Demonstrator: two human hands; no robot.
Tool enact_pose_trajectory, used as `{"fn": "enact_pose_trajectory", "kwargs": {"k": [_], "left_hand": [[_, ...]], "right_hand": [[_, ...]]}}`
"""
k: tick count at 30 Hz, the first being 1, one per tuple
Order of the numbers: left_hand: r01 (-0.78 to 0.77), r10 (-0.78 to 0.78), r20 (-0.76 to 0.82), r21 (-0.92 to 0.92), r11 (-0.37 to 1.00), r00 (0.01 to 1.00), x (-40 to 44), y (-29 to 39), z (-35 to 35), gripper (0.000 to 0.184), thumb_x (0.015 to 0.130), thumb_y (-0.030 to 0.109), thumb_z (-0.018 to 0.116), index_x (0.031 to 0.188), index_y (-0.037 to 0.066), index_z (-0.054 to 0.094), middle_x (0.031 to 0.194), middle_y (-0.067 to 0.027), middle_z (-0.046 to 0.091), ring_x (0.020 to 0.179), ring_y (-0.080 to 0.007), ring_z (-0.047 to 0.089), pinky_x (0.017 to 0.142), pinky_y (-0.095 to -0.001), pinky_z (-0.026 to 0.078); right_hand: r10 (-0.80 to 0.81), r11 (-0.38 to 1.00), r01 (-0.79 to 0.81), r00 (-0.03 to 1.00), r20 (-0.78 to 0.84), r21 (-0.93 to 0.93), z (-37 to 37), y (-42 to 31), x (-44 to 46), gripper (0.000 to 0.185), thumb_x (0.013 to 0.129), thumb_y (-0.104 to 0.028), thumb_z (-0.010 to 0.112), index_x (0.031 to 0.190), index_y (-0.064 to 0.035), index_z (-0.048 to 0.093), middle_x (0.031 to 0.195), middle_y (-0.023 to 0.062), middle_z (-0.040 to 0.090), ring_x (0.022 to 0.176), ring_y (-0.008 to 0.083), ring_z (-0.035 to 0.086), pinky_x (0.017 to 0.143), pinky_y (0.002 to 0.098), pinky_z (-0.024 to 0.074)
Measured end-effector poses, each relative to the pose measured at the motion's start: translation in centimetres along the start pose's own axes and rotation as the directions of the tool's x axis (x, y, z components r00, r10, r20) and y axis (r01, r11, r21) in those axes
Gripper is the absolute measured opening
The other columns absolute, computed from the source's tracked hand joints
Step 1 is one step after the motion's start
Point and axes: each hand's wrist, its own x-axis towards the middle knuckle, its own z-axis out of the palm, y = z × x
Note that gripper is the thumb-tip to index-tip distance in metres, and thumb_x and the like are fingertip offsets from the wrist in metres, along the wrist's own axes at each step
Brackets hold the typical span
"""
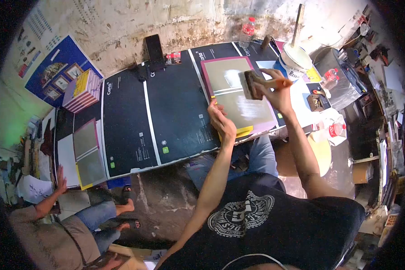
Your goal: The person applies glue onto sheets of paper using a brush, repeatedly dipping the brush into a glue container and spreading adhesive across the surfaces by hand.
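Observation:
In front of me on the table lies a book cover [216,72] with two grey-beige boards, a pale strip between them and pink and yellow margins. Whitish wet-looking streaks shine on both boards. My right hand [279,92] is closed around the handle of a wide brush [252,84], held at the cover's right side over the strip. Whether the bristles touch the board, I cannot tell. My left hand [221,120] has its fingers curled at the cover's left edge, by a bit of yellow margin.
A white tub [296,60] with a stick stands at the back right. Plastic bottles [247,29], a black phone [154,50] and a stack of books [82,90] stand about the dark table [175,99]. Another cover [87,150] lies left, near another person's hand [61,179].

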Motion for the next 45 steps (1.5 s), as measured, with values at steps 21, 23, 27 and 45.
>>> {"fn": "enact_pose_trajectory", "kwargs": {"k": [21, 23, 27, 45], "left_hand": [[0.155, -0.149, -0.08, 0.074, 0.985, 0.986, -0.3, 0.4, 1.2, 0.056, 0.101, 0.057, 0.026, 0.086, 0.01, 0.053, 0.067, 0.0043, 0.042, 0.059, -0.0053, 0.035, 0.053, -0.021, 0.028], [-0.009, 0.01, -0.162, 0.006, 1.0, 0.987, 2.5, 0.4, 0.0, 0.054, 0.101, 0.056, 0.028, 0.08, 0.012, 0.052, 0.067, 0.0047, 0.042, 0.059, -0.0058, 0.035, 0.054, -0.0218, 0.03], [0.096, -0.069, -0.134, 0.214, 0.972, 0.989, 1.2, -3.2, -0.5, 0.063, 0.1, 0.056, 0.021, 0.081, 0.007, 0.055, 0.064, -0.0015, 0.049, 0.062, -0.0161, 0.049, 0.058, -0.0328, 0.04], [-0.166, -0.065, 0.279, 0.726, 0.668, 0.958, -4.1, -5.4, 1.4, 0.034, 0.098, 0.019, 0.039, 0.124, -0.002, 0.045, 0.1, -0.0268, 0.056, 0.089, -0.0428, 0.056, 0.08, -0.0472, 0.047]], "right_hand": [[0.593, 0.774, -0.609, 0.793, 0.136, 0.174, 0.0, 7.4, -8.2, 0.035, 0.087, -0.034, 0.064, 0.083, 0.0011, 0.067, 0.065, 0.0241, 0.062, 0.066, 0.0375, 0.067, 0.064, 0.0433, 0.0511], [0.422, 0.899, -0.437, 0.881, 0.217, 0.025, 0.3, 12.0, -4.8, 0.021, 0.081, -0.017, 0.065, 0.086, 0.0032, 0.067, 0.08, 0.0202, 0.068, 0.071, 0.034, 0.067, 0.067, 0.0384, 0.0514], [0.623, 0.746, -0.616, 0.78, 0.063, 0.254, -1.8, 17.1, -7.1, 0.03, 0.088, -0.023, 0.067, 0.103, 0.004, 0.068, 0.091, 0.013, 0.072, 0.079, 0.0175, 0.067, 0.071, 0.0329, 0.0536], [0.537, 0.831, -0.526, 0.843, -0.016, 0.182, -8.4, 18.6, -4.6, 0.034, 0.089, -0.027, 0.064, 0.096, 0.006, 0.06, 0.094, 0.0162, 0.069, 0.078, 0.0255, 0.067, 0.07, 0.0362, 0.0524]]}}
